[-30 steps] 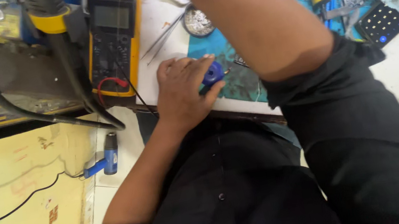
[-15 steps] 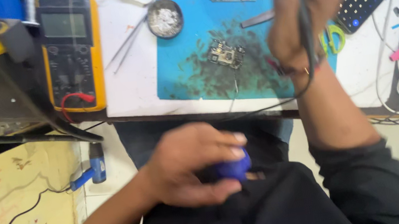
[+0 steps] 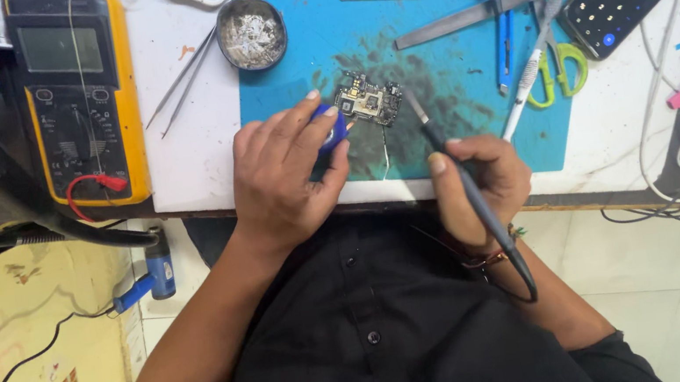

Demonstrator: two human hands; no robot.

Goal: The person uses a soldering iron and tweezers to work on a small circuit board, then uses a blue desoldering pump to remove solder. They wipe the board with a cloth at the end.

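Both hands (image 3: pixel 289 172) returned, flanking circuit board (image 3: pixel 370 100).

My left hand (image 3: pixel 285 176) covers most of the small blue thing (image 3: pixel 331 126); I can't identify it, and the iron's tip (image 3: pixel 410 100) blurs

Head camera looks steeply down, close over the blue mat (image 3: pixel 445 52).

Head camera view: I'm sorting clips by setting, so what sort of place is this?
Most likely an electronics repair bench. The right hand holds a soldering iron beside a small circuit board on a blue work mat, with a yellow multimeter nearby.
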